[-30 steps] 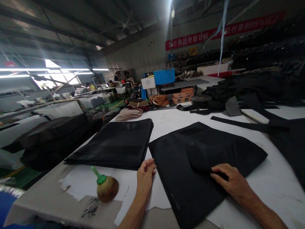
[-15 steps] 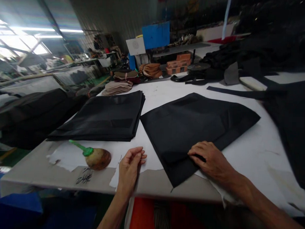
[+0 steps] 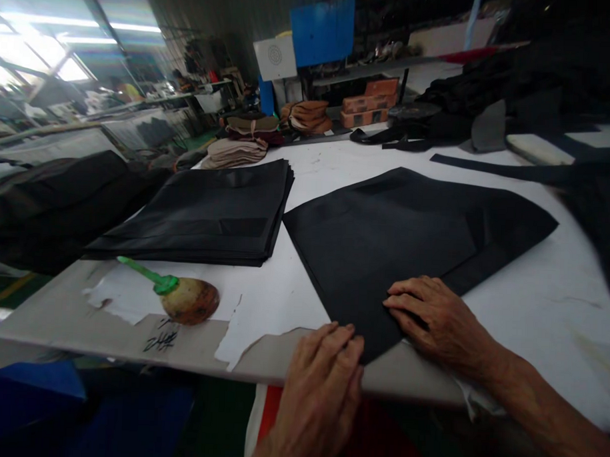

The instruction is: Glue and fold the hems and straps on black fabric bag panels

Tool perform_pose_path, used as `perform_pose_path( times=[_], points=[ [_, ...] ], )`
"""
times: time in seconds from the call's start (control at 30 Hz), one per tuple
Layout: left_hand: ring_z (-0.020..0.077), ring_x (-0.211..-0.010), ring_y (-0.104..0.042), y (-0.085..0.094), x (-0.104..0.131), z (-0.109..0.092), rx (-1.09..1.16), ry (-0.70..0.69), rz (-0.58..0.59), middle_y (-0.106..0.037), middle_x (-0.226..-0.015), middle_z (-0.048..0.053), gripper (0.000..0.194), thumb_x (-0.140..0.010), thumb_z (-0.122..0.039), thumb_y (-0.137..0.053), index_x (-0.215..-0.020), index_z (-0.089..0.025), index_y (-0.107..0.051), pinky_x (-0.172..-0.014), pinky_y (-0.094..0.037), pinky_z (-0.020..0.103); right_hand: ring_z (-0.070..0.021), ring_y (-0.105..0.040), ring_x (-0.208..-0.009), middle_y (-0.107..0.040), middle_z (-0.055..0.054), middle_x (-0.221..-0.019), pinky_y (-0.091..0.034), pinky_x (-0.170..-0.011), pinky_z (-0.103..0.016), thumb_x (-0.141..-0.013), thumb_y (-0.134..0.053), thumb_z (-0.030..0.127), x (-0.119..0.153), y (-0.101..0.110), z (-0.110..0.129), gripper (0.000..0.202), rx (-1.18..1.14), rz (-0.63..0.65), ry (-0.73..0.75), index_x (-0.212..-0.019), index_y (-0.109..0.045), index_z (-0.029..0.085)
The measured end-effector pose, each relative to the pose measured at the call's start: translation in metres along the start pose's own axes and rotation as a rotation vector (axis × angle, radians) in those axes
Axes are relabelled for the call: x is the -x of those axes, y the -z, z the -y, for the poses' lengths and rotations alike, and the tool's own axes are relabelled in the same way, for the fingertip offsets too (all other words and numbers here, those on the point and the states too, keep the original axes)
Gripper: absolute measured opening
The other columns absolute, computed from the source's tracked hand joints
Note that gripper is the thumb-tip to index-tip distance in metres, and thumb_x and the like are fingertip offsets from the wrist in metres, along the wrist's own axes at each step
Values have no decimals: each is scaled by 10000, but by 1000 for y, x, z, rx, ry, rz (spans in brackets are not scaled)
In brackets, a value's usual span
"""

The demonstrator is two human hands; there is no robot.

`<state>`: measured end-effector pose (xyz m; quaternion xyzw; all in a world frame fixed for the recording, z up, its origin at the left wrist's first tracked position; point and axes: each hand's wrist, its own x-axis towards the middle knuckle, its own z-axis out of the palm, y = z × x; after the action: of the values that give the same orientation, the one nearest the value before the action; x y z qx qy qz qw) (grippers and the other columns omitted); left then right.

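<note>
A large black sheet [image 3: 385, 238], like coated cloth or leather, lies flat and slanted on the table, with a folded-looking band along its near right edge. My right hand [image 3: 434, 320] rests at that near edge, its fingers bent and closed on the material. At the sheet's nearest corner is my left hand [image 3: 322, 382], fingers stretched out over the border; its thumb is hidden. Left of it lies a stack of similar black sheets [image 3: 206, 205]. A round squeeze bottle with a green spout [image 3: 190, 298] lies in front of the stack.
Torn white paper [image 3: 307, 288] covers much of the table [image 3: 42, 312], whose near edge runs below my hands. Folded beige cloths [image 3: 232, 152], brown bundles [image 3: 306, 115] and reddish bricks [image 3: 367, 104] stand at the back. Dark material [image 3: 596, 199] hangs at the right.
My left hand has moved right, from the bare paper onto the sheet's near corner, and its fingers have stretched out. The right hand stays at the near edge. The view has shifted slightly.
</note>
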<state>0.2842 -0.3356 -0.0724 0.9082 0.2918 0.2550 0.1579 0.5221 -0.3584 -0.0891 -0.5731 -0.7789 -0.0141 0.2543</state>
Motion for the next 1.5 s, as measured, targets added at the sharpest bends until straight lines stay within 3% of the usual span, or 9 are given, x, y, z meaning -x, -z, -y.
perform_pose_path(
  times=[0.13, 0.33, 0.57, 0.7, 0.87, 0.93, 1.27, 1.5],
  points=[
    [334, -1186, -494, -23, 2, -18, -161, -45, 126, -530, -1295, 145, 467, -860, -341, -485, -1282, -143, -465, -880, -483, 483, -216, -563, -907, -641, -71, -992, -392, -811, -396, -875, -471, 201, 2, -1, 0, 199, 18, 6, -6, -942, -658, 217],
    [311, -1218, -469, -44, 4, -19, -210, -27, 35, -510, -1313, 143, 511, -879, -424, -427, -1288, -119, -455, -927, -446, 455, -210, -577, -892, -648, -66, -1023, -404, -799, -391, -868, -494, 208, 4, -4, -2, 179, 48, -18, 4, -955, -650, 216],
    [226, -1182, -510, -41, 1, -13, -373, -161, -59, -574, -1264, 71, 461, -927, -428, -329, -1213, -127, -529, -894, -458, 368, -219, -580, -917, -660, -64, -1036, -419, -805, -405, -863, -498, 167, 4, -3, 0, 154, 59, -45, -9, -949, -624, 192],
    [197, -1174, -512, -44, 0, -13, -406, -203, -82, -606, -1224, 41, 407, -941, -386, -340, -1187, -141, -550, -910, -441, 346, -213, -588, -914, -669, -66, -990, -430, -810, -392, -873, -520, 258, -1, -2, 3, 139, 68, -73, -82, -926, -627, 187],
    [189, -1143, -536, -48, 0, -16, -411, -204, -72, -615, -1212, 25, 367, -959, -315, -314, -1173, -150, -562, -883, -444, 346, -297, -460, -1175, -511, -137, -1301, -365, -942, -493, -851, -483, 523, -11, -8, 8, 512, 193, 60, -223, -1215, -540, 166],
    [186, -1126, -551, -47, 1, -18, -404, -210, -91, -625, -1197, 8, 336, -957, -286, -333, -1153, -159, -575, -874, -444, 347, -319, -394, -1241, -445, -151, -1366, -320, -978, -528, -852, -442, 559, -13, -11, 9, 591, 251, 120, -250, -1283, -490, 158],
    [145, -1079, -587, -47, 2, -22, -415, -168, -112, -641, -1166, -43, 359, -976, -266, -269, -1133, -186, -581, -819, -478, 312, -295, -356, -1282, -408, -127, -1405, -287, -1012, -523, -891, -338, 522, -11, -13, 8, 573, 299, 162, -258, -1325, -456, 167],
    [172, -1093, -578, -48, 2, -20, -382, -196, -134, -645, -1163, -6, 303, -945, -278, -373, -1118, -164, -595, -835, -489, 318, -301, -365, -1274, -417, -126, -1398, -294, -1006, -528, -877, -363, 540, -11, -14, 7, 584, 297, 153, -243, -1317, -466, 170]
  ],
)
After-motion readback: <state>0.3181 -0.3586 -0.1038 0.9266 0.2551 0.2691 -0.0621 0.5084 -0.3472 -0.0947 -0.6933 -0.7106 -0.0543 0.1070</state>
